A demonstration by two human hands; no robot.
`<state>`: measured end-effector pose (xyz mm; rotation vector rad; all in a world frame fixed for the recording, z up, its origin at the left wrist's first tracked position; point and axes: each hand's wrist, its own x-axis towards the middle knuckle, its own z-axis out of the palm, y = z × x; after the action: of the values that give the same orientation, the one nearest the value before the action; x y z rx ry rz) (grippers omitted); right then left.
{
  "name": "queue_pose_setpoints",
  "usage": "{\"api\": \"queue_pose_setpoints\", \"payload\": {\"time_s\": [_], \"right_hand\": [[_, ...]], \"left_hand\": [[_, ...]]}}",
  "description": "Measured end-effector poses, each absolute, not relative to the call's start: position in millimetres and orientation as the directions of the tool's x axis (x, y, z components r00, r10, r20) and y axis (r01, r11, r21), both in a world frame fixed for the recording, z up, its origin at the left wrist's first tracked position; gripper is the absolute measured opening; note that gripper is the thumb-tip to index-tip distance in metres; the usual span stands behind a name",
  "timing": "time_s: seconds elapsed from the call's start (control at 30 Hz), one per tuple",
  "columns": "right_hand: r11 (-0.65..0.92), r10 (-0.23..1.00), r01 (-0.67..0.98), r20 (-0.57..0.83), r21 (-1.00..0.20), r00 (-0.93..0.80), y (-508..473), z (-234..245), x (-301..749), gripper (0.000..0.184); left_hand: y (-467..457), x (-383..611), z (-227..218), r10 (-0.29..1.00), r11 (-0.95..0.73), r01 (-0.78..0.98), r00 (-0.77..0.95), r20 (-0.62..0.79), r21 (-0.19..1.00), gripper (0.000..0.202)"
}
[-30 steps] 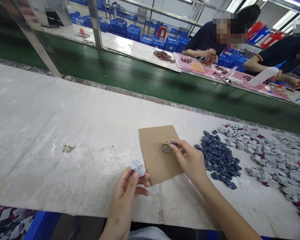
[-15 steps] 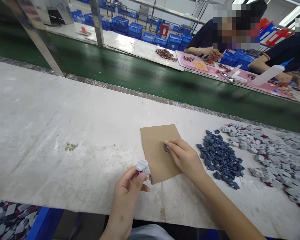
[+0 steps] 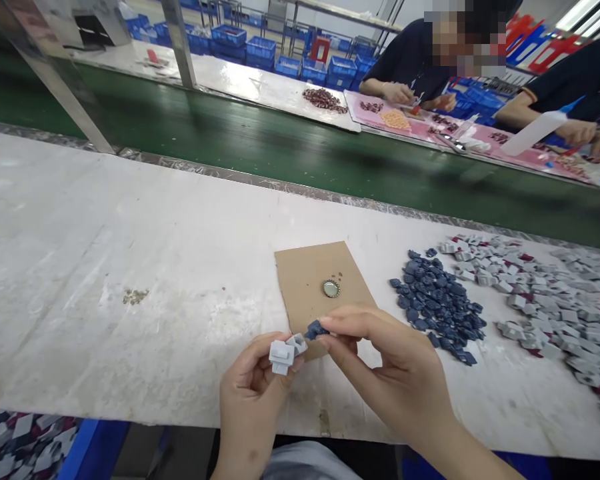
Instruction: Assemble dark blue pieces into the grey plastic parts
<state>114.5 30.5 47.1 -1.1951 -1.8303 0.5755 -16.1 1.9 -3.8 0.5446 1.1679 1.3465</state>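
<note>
My left hand (image 3: 255, 383) is closed on a light grey blocky plastic part (image 3: 281, 355) with several angular faces. Between the thumb and fingertips of my right hand (image 3: 390, 363) is a small dark blue plastic piece (image 3: 315, 329). That piece meets or nearly meets the grey part's right end; whether they are joined I cannot tell. Behind the hands a brown cardboard sheet (image 3: 305, 280) lies on the table, partly covered by my right hand. A bottle cap (image 3: 331, 288) rests on it, hollow side up, with a few small specks beside it.
Right of the cardboard lies a pile of dark blue pieces (image 3: 435, 300), then a wide spread of grey and maroon parts (image 3: 545, 300). A blue bin (image 3: 93, 447) of similar parts stands lower left. Across the green conveyor belt (image 3: 220, 137), two people work at a pink-topped bench (image 3: 355, 103).
My right hand has left the bottle cap and come down towards my left hand, now with the blue piece showing in its fingers. The grey part has turned in my left hand.
</note>
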Motion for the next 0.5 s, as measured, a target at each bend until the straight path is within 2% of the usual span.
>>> {"api": "queue_pose_setpoints", "payload": {"time_s": [0.23, 0.4, 0.5], "right_hand": [[0.482, 0.875, 0.487, 0.427, -0.728, -0.229, 31, 45, 112, 0.018], [0.526, 0.849, 0.499, 0.458, -0.689, -0.262, 25, 42, 110, 0.02], [0.503, 0.864, 0.464, 0.445, -0.729, -0.237, 21, 37, 109, 0.021]], "left_hand": [[0, -16, 0, 0.936, 0.154, -0.415, -0.229, -0.267, 0.897, 0.016], [-3, -16, 2, 0.93, 0.166, -0.259, -0.279, -0.238, 0.952, 0.014], [-6, -13, 0, 0.919, 0.132, -0.16, -0.351, -0.182, 0.978, 0.014]]}}
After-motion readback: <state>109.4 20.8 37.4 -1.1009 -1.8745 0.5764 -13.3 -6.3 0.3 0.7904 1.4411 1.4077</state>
